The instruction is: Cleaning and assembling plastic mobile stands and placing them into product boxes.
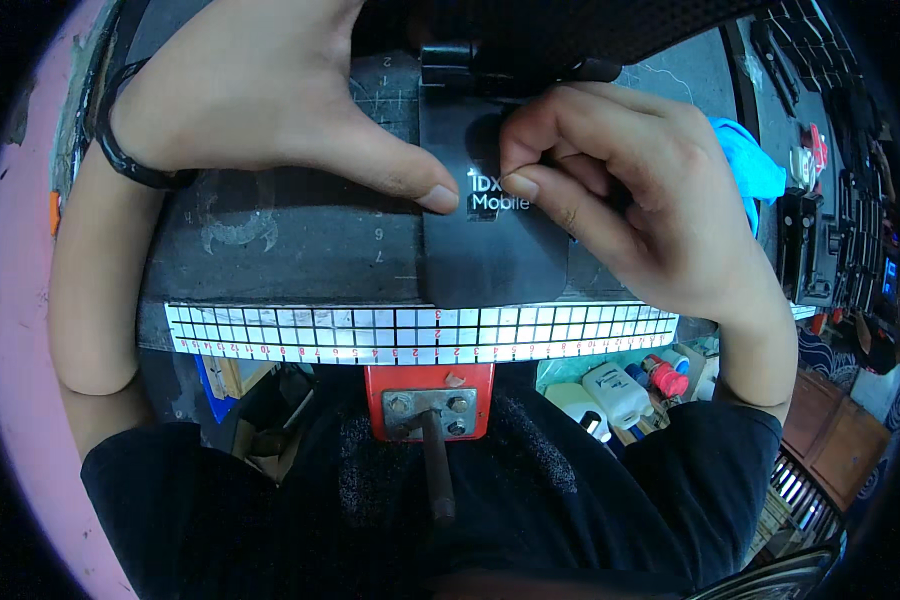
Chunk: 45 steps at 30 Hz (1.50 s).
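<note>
Dark glossy sheet [490, 250] lies mid-bench, hanging near front edge by ruled strip [420, 333]. Left hand [270, 90] open, thumb pressing sheet. Right hand [620, 190] pinching something tiny, can't tell what. Risk: thumb slips, sheet skews or creases.

Your left hand [260, 90] enters from about eleven o'clock and your right hand [640, 190] from about two o'clock; both are bare, with no gloves or rings, and the nails are cut short. Around your left wrist you wear a thin black band [130, 160], plain and narrow like a cord or elastic. Both forearms are uncovered. Toward six o'clock you wear a black garment [570, 500] of soft, slightly fuzzy fabric.
</note>
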Tool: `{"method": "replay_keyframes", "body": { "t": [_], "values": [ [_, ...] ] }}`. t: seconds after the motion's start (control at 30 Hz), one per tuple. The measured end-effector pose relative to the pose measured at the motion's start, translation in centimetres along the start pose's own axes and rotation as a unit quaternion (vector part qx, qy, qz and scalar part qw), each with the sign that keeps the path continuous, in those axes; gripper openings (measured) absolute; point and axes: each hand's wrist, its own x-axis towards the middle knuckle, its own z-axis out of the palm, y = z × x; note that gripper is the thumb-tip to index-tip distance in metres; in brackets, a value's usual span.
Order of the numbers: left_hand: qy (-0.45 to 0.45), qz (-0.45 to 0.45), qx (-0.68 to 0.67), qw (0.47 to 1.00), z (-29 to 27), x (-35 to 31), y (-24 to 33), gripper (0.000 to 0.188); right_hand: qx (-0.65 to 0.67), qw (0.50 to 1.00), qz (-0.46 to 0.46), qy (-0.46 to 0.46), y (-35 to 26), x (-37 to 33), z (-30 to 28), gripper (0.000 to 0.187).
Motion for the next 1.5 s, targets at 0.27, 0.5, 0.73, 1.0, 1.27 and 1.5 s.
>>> {"method": "replay_keyframes", "body": {
  "t": [0.27, 0.5, 0.73, 1.0, 1.27, 1.5],
  "values": [
    [0.007, 0.003, 0.002, 1.0, 0.0, 0.1, -0.3, 0.092, -0.011, 1.0, -0.008, 0.002, 0.1, 0.1, 0.0, 0.01],
    [0.017, 0.028, 0.028, 0.999, 0.0, 0.0, 0.2, 0.096, -0.007, 1.0, -0.004, 0.009, -0.1, 0.2, 0.1, 0.01],
    [0.021, 0.025, 0.011, 0.999, 0.1, -0.1, 0.2, 0.096, 0.01, 1.0, 0.008, 0.016, -0.1, 0.1, 0.2, 0.009],
    [0.011, 0.01, 0.02, 1.0, 0.2, 0.1, 0.2, 0.091, -0.002, 1.0, 0.016, 0.013, -0.1, 0.1, 0.3, 0.009],
    [-0.006, 0.037, 0.092, 0.995, -0.3, 0.3, 0.4, 0.087, -0.002, 0.999, 0.024, 0.022, -0.2, 0.1, 0.6, 0.009],
    [0.007, 0.043, 0.017, 0.999, -0.5, 0.3, 0.3, 0.086, 0.003, 0.999, 0.029, 0.025, -0.6, 0.2, 0.5, 0.009]
  ]
}}
